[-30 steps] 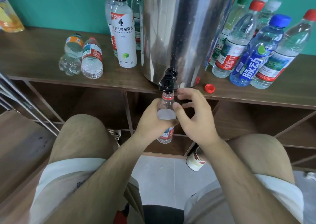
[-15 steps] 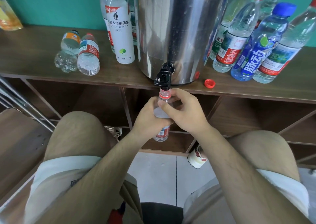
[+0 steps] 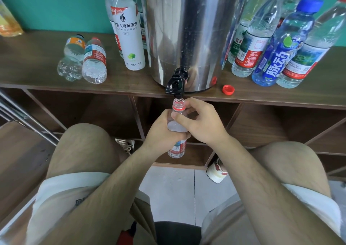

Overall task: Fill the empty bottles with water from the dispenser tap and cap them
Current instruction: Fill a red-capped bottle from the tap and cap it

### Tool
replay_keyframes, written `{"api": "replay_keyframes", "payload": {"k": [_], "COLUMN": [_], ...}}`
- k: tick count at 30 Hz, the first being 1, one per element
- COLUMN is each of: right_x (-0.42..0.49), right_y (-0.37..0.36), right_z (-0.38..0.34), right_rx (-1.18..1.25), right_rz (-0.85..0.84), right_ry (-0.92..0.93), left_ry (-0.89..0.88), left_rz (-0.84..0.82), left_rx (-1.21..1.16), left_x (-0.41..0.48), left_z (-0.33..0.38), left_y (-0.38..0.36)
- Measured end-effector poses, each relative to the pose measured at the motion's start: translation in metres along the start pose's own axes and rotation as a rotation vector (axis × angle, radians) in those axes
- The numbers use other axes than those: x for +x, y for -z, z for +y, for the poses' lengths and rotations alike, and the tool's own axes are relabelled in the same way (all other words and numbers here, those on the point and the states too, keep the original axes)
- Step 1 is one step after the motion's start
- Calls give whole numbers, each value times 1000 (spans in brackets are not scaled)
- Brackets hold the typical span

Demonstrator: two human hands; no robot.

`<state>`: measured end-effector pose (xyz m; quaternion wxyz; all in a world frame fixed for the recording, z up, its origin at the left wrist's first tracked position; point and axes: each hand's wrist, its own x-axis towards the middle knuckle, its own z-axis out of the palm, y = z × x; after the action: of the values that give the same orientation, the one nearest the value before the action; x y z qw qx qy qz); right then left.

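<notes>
A small clear bottle (image 3: pixel 178 106) with a red neck ring stands upright, uncapped, its mouth just under the black tap (image 3: pixel 176 84) of the steel dispenser (image 3: pixel 187 29). My left hand (image 3: pixel 161 132) grips the bottle's body from the left. My right hand (image 3: pixel 201 121) wraps around its shoulder and neck from the right, thumb across the front. The bottle's label end shows below my hands. A loose red cap (image 3: pixel 228 90) lies on the shelf right of the dispenser.
Two small bottles (image 3: pixel 84 59) lie on the wooden shelf (image 3: pixel 37 72) at the left. A white bottle (image 3: pixel 129 37) stands beside the dispenser. Several capped bottles (image 3: pixel 277 44) crowd the right. Open cubbies sit under the shelf. My knees flank the bottle.
My right hand came in from hovering near the tap and closed around the bottle's neck. The bottle dropped a little below the spout. My view moved closer and shifted down.
</notes>
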<state>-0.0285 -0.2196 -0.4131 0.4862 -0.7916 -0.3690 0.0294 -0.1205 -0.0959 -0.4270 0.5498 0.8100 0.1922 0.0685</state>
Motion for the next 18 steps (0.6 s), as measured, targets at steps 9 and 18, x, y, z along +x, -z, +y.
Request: {"api": "replay_keyframes", "payload": {"k": [9, 18], "right_x": [-1, -2], "right_y": [-1, 1], "right_z": [-3, -7], "right_rx": [-29, -61], "right_rz": [-10, -23], "right_ry": [7, -13], "left_ry": [12, 11], "left_rz": [4, 4], "left_rx": [38, 63], "left_x": [2, 3], "left_z": [-2, -4], "left_y": [-2, -4]}}
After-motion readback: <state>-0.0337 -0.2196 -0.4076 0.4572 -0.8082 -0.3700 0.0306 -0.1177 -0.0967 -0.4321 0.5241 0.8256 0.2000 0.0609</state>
